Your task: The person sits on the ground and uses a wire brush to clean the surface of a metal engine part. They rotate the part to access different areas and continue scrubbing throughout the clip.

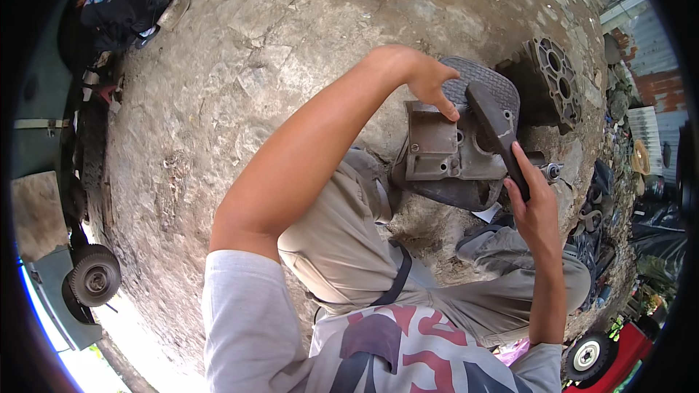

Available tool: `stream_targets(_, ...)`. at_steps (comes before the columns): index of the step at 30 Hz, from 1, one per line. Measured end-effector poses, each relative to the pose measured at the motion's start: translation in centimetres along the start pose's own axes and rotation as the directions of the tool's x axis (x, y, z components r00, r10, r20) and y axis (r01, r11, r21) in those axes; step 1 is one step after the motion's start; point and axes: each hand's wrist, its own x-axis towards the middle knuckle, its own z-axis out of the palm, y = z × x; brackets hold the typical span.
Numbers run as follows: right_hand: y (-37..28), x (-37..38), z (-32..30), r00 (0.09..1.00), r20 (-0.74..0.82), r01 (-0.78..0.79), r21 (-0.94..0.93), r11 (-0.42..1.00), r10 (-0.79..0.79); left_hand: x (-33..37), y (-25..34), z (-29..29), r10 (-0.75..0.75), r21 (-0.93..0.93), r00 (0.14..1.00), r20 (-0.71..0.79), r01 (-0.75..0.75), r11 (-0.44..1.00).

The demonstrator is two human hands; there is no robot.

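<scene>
My right hand point(537, 207) grips the narrow end of a dark brush point(496, 127), whose long back slants over a grey metal casing point(437, 147). The brush's underside is hidden. At the casing's far left edge, my left hand point(426, 86) has its thumb on the metal. Its index finger points out, apart from the thumb; the other fingers are mostly hidden. The casing has a boxy raised part and small bolt holes. It rests on a dark seat or stand with a ribbed top point(491, 80), between my bent knees.
Just right of the casing stands a dark engine block point(550, 84) with round openings. Loose metal parts point(591, 218) and black plastic bags point(659, 244) line the right side. A vehicle wheel point(95, 275) is at the left; rough concrete ground point(218, 80) spreads around me.
</scene>
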Motion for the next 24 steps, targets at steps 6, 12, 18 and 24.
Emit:
stream_targets(6, 0.4, 0.5, 1.8, 0.997, -0.068, -0.027, 0.055, 0.998, 0.031, -0.9, -0.9, -0.1, -0.025, 0.027, 0.999, 0.030, 0.024, 0.999)
stream_targets(12, -0.4, 0.3, 1.5, 0.997, -0.017, 0.069, -0.008, 0.998, -0.069, -1.0, -1.2, 0.0, -0.010, 0.026, 0.999, 0.033, 0.009, 1.000)
stream_targets(18, -0.8, -0.2, 2.0, 0.994, -0.042, 0.100, 0.002, 0.995, -0.099, -0.8, -1.0, -0.1, -0.004, 0.040, 0.999, 0.046, 0.002, 0.999)
stream_targets(24, 0.0, 0.6, 1.8, 0.996, -0.079, 0.034, -0.023, 0.999, -0.036, -0.5, -1.2, -0.1, 0.001, 0.051, 0.999, 0.035, -0.003, 0.999)
